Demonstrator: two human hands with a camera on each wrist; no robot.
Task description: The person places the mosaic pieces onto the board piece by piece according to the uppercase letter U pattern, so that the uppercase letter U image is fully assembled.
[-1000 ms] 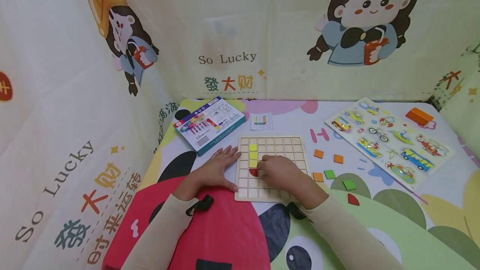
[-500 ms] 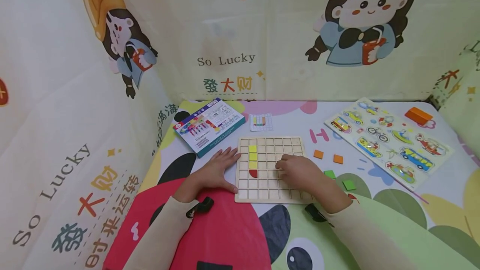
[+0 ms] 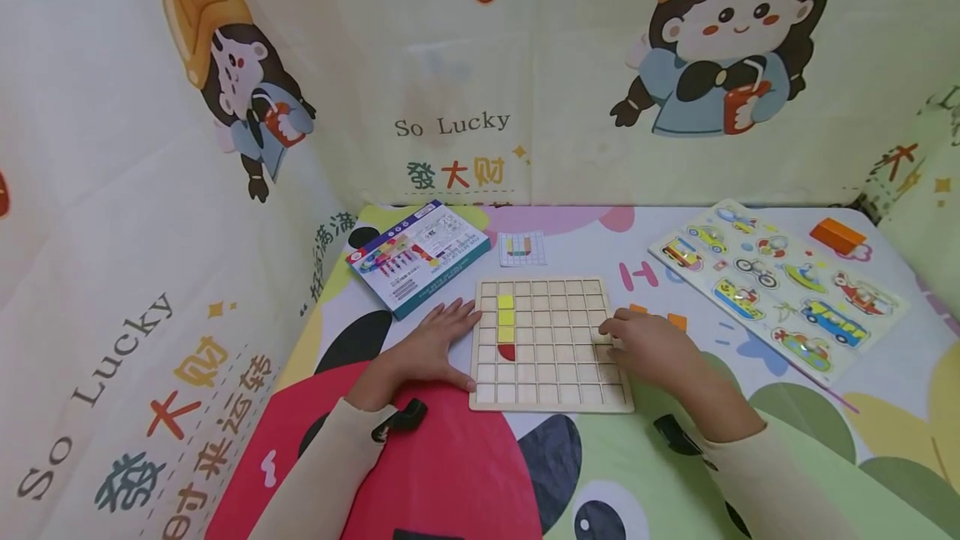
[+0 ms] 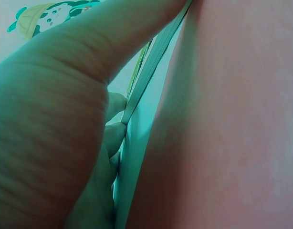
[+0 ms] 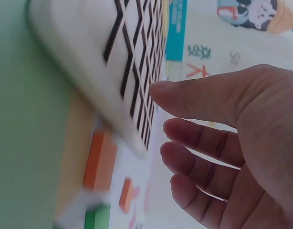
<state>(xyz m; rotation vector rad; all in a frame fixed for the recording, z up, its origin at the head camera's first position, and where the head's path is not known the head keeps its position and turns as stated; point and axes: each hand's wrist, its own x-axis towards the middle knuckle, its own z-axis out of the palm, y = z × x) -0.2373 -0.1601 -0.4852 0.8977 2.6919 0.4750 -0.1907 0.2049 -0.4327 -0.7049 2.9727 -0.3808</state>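
A wooden grid board [image 3: 551, 373] lies on the table, with several yellow square tiles [image 3: 506, 317] in one column and a red quarter-circle piece [image 3: 507, 352] just below them. My left hand [image 3: 422, 350] rests along the board's left edge, fingers and thumb spread; the left wrist view shows fingertips against the board's side [image 4: 153, 59]. Over the board's right edge, my right hand [image 3: 654, 348] holds nothing, its thumb apart from the loosely bent fingers [image 5: 199, 136] in the right wrist view. Orange tiles [image 3: 677, 322] and a green tile [image 5: 99, 217] lie near that hand, partly hidden.
A puzzle box [image 3: 420, 257] lies behind the board to the left, beside a small pattern card [image 3: 522, 248]. At the right are a vehicle picture board [image 3: 780, 282] and an orange block [image 3: 837, 235]. Printed cloth [image 3: 562, 107] hangs around the table.
My right hand has moved right, from beside the red piece to the board's right edge, uncovering the red piece and covering the green tiles. My left hand has stayed in place.
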